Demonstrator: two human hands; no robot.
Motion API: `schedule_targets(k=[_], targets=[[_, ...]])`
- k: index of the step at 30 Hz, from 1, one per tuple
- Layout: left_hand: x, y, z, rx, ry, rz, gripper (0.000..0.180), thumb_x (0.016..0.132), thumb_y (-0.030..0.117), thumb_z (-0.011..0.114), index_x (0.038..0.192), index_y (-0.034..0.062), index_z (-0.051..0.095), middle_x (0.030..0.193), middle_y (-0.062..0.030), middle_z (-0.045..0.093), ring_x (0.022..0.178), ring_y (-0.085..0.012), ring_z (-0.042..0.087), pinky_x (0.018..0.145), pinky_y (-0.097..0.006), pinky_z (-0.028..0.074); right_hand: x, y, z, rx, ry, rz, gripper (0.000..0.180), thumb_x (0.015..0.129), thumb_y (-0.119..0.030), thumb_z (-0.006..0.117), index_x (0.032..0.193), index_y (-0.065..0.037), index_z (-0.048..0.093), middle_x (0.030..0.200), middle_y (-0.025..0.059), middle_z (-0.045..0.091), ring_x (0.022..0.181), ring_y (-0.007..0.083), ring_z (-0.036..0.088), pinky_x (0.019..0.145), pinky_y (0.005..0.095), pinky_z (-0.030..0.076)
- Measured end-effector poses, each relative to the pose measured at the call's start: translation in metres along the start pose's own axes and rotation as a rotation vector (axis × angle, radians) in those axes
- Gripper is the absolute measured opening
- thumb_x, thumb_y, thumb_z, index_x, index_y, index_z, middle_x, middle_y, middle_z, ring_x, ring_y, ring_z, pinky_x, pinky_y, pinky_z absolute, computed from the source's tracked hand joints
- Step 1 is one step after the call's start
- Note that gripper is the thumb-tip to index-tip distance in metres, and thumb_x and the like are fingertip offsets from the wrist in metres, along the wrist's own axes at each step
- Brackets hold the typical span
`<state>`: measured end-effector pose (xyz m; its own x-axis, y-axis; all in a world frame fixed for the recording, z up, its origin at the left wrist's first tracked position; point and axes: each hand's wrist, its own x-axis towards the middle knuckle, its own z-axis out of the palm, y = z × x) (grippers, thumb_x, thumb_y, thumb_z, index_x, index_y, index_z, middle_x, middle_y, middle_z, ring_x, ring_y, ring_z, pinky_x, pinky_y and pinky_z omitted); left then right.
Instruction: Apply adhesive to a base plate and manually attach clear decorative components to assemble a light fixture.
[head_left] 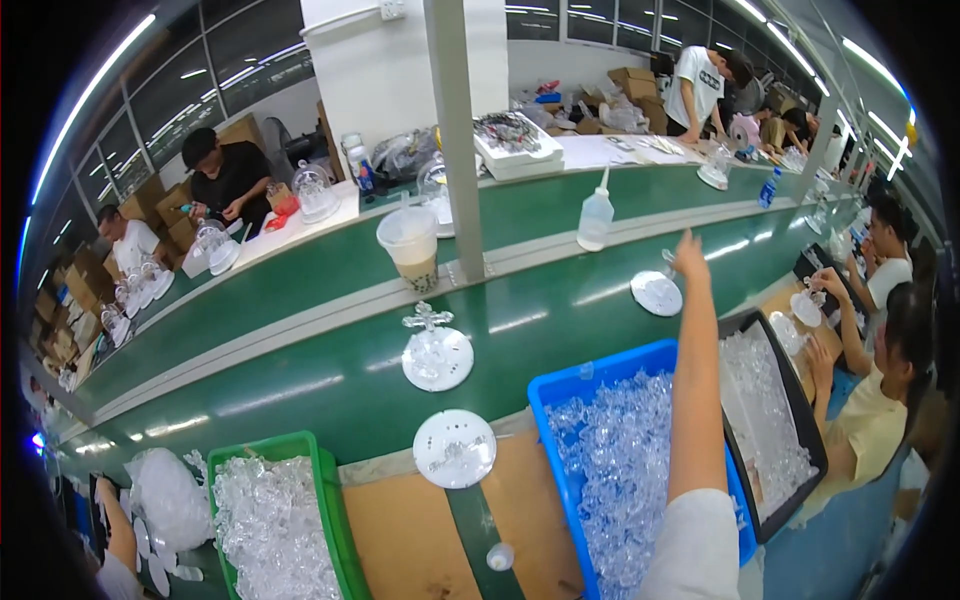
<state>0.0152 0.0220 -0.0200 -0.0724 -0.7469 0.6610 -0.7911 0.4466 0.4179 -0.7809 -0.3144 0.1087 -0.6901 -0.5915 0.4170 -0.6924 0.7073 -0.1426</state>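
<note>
Over the blue plastic bin [560, 400] of clear pieces, the right hand [688, 255] stretches far, fingers pressed together, and could knock the round white disc [657, 293] off the counter [300, 380].

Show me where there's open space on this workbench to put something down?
Bare green belt lies left of the white disc with the clear cross. The brown board below the flat white disc is free. Crowded: the green bin and blue bin, full of clear pieces.

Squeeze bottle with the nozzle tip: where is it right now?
In the head view, the squeeze bottle stands upright on the green conveyor belt, right of the metal post and the lidded drink cup, beyond the outstretched right hand.
</note>
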Motion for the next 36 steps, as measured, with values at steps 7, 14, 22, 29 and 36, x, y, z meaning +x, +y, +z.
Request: schedule_targets(k=[7,14,22,29,36], targets=[[-0.030,-0.003,-0.004,0.042,0.045,-0.127,0.030,0.090,0.014,0.044,0.093,-0.0090,0.063,0.105,-0.0258,0.056,0.102,-0.0436,0.053,0.091,-0.051,0.044,-0.058,-0.032,0.001,0.025,-0.012,-0.074,0.030,0.072,-0.030,0.066,0.087,-0.004,0.066,0.094,0.0193,0.064,0.088,0.0396,0.061,0.076,0.0436,0.049],[-0.024,-0.006,-0.010,-0.046,0.023,-0.149,0.030,0.076,0.017,0.054,0.098,-0.0011,0.064,0.100,-0.0191,0.058,0.098,-0.0395,0.057,0.085,-0.047,0.047,-0.169,-0.154,-0.257,0.715,0.073,-0.654,0.010,0.080,-0.011,0.064,0.084,-0.001,0.065,0.076,0.0080,0.063,0.072,0.0188,0.059,0.066,0.0272,0.045],[0.003,0.022,-0.037,-0.188,-0.059,-0.026,0.062,0.073,0.028,0.066,0.126,0.0056,0.044,0.131,-0.0278,0.036,0.121,-0.0436,0.040,0.100,-0.049,0.035,-0.482,-0.314,-0.249,0.765,-0.678,-1.590,0.014,0.075,-0.019,0.068,0.085,-0.010,0.066,0.080,0.0058,0.061,0.071,0.0244,0.061,0.059,0.0367,0.049],[0.023,0.011,-0.033,-0.143,-0.504,-0.147,0.056,0.084,0.040,0.058,0.132,0.0135,0.047,0.142,-0.0190,0.032,0.132,-0.0387,0.028,0.105,-0.049,0.026,-0.473,-0.409,-0.231,0.506,-0.821,-1.723,0.023,0.077,-0.018,0.061,0.098,-0.013,0.068,0.090,0.0075,0.066,0.080,0.0287,0.063,0.069,0.0388,0.051],[0.024,0.032,-0.027,0.008,-0.496,-0.131,0.055,0.084,0.047,0.054,0.130,0.0174,0.049,0.141,-0.0168,0.035,0.131,-0.0342,0.032,0.100,-0.054,0.028,-0.541,-0.537,-0.157,0.283,-0.403,-1.178,0.032,0.073,-0.030,0.067,0.095,-0.009,0.060,0.083,0.0165,0.065,0.078,0.0329,0.064,0.066,0.0425,0.051]])
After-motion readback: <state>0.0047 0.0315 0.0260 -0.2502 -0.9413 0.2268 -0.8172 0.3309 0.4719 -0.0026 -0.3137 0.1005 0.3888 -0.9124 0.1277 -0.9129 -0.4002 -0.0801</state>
